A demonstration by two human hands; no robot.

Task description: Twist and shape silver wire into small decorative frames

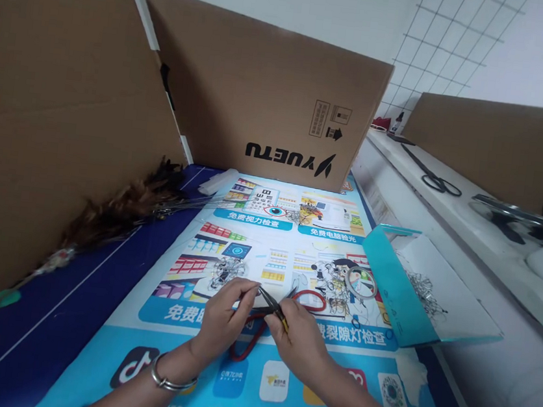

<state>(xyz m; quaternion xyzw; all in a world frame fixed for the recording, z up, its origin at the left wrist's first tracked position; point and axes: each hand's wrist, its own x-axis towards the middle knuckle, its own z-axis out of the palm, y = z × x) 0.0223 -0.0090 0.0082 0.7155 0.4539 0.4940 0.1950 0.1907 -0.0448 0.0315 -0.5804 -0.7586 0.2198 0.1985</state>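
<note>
Pliers (pixel 272 303) out over the middle of the bench (pixel 105 367), and that's where we're working, tips pointing at our left hand! Our right hand (pixel 298 334) has a closed grip on the yellow handles, fingers wrapped firmly round. Over on the left, our left hand (pixel 230 306) has thumb and forefinger brought close together right by the tips; whether that grip has hold of something thin, we can't tell, it's too small.

So how far along are we? Midway, we'd judge: loose wire pieces everywhere, and no piece that we can call finished. One wire cluster (pixel 228 270) sits just beyond our left hand, a wire tangle (pixel 334 282) spreads beyond our right, partly under the clear ring (pixel 360 283), and another lies further up the printed sheet. All of those look unsorted to us.

Now to the containers! Off to the right, the teal box (pixel 392 289) gapes, white inside, with a heap of dark wire bits (pixel 422 296) towards its near side; done pieces or stock, we can't say. Red scissors (pixel 312 299) lie beneath our hands, unheld.
</note>
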